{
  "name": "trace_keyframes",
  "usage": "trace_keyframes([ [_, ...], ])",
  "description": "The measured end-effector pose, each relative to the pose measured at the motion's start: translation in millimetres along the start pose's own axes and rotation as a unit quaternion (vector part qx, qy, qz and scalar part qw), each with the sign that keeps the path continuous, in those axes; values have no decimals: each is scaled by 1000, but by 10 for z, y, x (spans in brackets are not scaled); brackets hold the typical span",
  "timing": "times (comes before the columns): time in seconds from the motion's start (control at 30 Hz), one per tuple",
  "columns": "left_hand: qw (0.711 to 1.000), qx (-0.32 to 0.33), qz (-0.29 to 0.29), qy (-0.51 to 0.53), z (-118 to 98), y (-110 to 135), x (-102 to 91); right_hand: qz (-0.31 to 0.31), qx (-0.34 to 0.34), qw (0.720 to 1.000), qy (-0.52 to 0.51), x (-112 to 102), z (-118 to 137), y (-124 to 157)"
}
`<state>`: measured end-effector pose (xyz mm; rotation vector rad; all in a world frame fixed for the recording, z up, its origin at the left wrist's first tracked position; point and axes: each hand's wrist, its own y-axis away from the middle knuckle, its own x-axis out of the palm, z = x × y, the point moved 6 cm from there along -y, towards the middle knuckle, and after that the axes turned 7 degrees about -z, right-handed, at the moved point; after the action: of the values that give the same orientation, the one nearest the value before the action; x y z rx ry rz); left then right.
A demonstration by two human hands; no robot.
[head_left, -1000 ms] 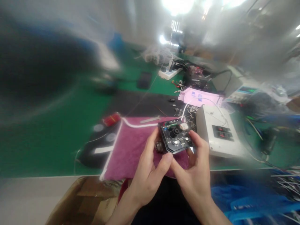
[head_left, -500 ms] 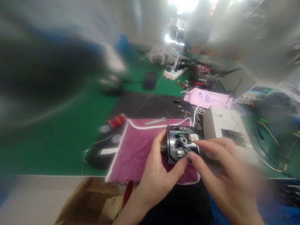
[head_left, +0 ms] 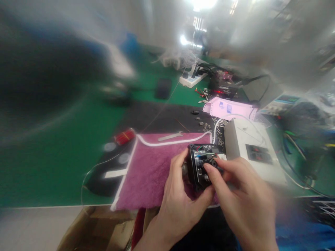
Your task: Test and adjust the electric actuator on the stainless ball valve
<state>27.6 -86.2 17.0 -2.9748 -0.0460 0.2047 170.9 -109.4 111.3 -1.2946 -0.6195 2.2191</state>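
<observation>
Left hand (head_left: 180,200) grips a black module (head_left: 198,167) from its left side, thumb up along the housing edge and the other fingers curled beneath it. Right hand (head_left: 242,200) comes in from the right with its fingers bent. The index fingertip (head_left: 208,169) lies on the module's front face, just beside a small black knob (head_left: 212,162). Whether this hand pinches anything cannot be told, since the thumb is hidden and the view is blurred. The module is held tilted, face toward the camera, just above the near right part of a magenta cloth (head_left: 154,167) with a white border. Coloured wires show at the module's top edge.

A flat metal wrench (head_left: 171,136) lies on the cloth's far edge. Just right of the module stands a white box (head_left: 244,139) with two dark switches on top. Beyond the cloth, a black mat (head_left: 162,116) carries scattered small metal parts (head_left: 218,123), and a pink sheet (head_left: 230,108) lies near them. A red object (head_left: 125,136) sits left of the cloth. All rest on a green table (head_left: 65,146), with a white power strip (head_left: 192,79) farther back. A cardboard box (head_left: 94,230) is below the table's near edge.
</observation>
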Motion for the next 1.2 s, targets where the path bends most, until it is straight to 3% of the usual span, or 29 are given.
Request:
trace_keyframes([
  [0.27,999,-34,-8,23,23,-9,-10,-49,36,998,-22,133,61,20],
  [0.4,998,-47,-9,32,111,-32,-56,-12,38,998,-53,49,40,-31],
  [0.5,998,-56,-4,21,190,-63,-112,-45,49,997,-45,-299,-330,-271],
  [0.6,998,-58,8,26,211,-90,-146,-128,83,985,80,-697,-1075,-616],
  [0.7,998,-37,12,49,149,-109,-150,22,39,993,110,-578,-1782,-890],
  [0.8,999,1,3,39,61,-130,-148,66,25,991,110,-419,-2204,-927],
  [1.0,997,65,-23,-17,-109,-180,-218,59,41,988,134,-359,-2339,-848],
  [1.2,986,100,12,-130,-233,-307,-304,66,54,984,156,-425,-2379,-918],
])
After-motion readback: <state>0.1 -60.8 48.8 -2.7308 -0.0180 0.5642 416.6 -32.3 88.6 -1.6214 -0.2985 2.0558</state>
